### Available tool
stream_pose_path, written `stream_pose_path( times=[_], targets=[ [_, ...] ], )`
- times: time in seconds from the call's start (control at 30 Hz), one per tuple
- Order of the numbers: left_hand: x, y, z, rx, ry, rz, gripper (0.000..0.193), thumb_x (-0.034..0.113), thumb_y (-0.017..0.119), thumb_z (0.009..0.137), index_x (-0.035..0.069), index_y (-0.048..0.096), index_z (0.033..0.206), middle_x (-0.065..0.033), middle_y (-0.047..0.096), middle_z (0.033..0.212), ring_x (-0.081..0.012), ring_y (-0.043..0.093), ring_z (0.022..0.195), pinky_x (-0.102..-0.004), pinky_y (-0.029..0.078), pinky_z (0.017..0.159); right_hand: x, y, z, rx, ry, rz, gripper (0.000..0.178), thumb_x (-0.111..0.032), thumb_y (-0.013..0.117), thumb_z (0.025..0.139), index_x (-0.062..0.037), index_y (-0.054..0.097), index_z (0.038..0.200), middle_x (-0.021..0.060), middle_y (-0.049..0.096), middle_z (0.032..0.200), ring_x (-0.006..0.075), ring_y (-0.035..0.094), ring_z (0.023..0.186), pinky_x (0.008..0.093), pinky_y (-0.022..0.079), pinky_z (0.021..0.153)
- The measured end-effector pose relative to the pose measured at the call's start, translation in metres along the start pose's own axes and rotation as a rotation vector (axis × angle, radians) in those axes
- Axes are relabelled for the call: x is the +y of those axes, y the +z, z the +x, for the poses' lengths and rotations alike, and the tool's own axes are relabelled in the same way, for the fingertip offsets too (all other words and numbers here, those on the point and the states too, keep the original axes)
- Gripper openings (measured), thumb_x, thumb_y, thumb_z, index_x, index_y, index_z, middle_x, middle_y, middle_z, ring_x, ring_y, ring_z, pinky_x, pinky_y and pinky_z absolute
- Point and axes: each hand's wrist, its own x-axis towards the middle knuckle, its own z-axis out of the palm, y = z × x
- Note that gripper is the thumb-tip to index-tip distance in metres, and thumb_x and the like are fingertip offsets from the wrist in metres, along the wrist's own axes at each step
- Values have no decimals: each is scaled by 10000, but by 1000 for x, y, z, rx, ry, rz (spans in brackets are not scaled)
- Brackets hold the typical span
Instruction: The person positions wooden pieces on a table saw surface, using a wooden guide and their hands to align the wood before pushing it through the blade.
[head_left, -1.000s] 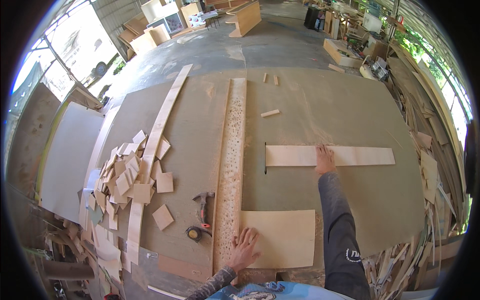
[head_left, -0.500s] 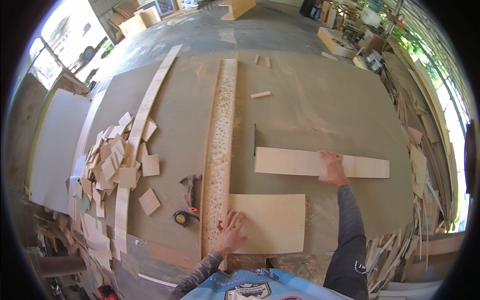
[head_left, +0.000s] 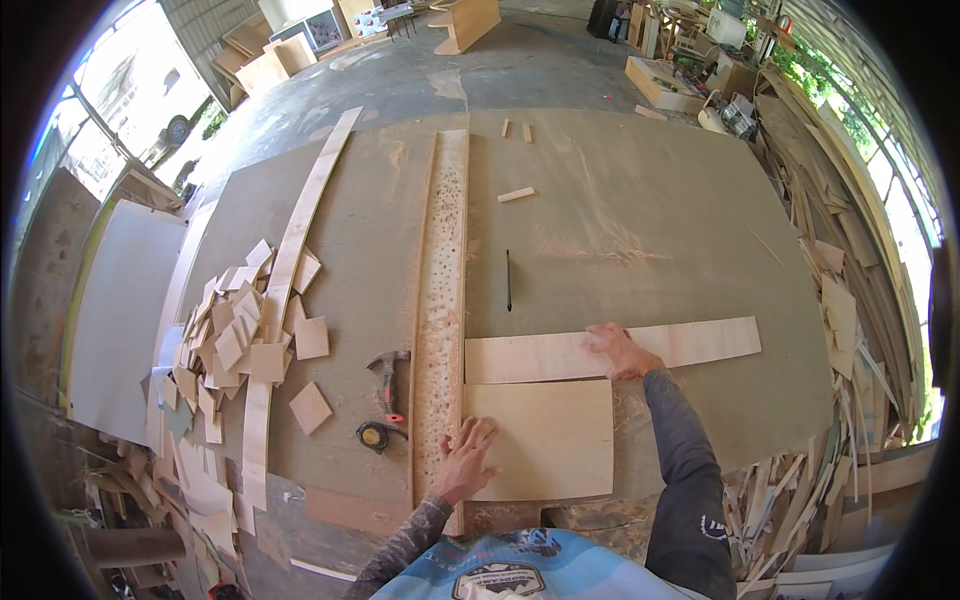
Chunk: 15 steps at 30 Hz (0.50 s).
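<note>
Right hand (head_left: pixel 622 354) is laid over the plywood strip (head_left: pixel 530 358), right of frame center; whether it is gripped cannot be told. Left hand (head_left: pixel 464 464) is spread, nothing grasped, over the speckled board (head_left: pixel 443 250) and rectangular plywood panel (head_left: pixel 550 440), lower center. Claw hammer (head_left: pixel 389 384) seen lower left-center.

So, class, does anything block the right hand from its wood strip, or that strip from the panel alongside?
Nothing visible: the right hand touches the wood strip; at most a thin gap shows before the panel.
</note>
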Motion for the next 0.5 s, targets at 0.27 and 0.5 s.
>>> stream_pose_path(
  times=[0.27, 0.5],
  targets=[
    [14, 2, 2, 58, -39, 47, 747, 363, 788, 826, 143, 493, 1476, -108, 344, 1604, -320, 260, 1523, -631, 224, 1114, -12, 38, -4, 151, 39, 15, 659, 18, 641, 654, -94, 684, 1302, 147, 441, 1522, 414, 345, 1355, 472, 303, 1184],
    [-7, -22, 89, 28, -31, -17, 850, 318, 841, 765, 38, 446, 1464, -174, 412, 1534, -356, 325, 1469, -617, 238, 1153, -15, 50, -5, 359, 83, 203, 502, 9, 619, 761, -130, 746, 1226, 63, 504, 1486, 357, 362, 1369, 433, 306, 1185]
  ],
)
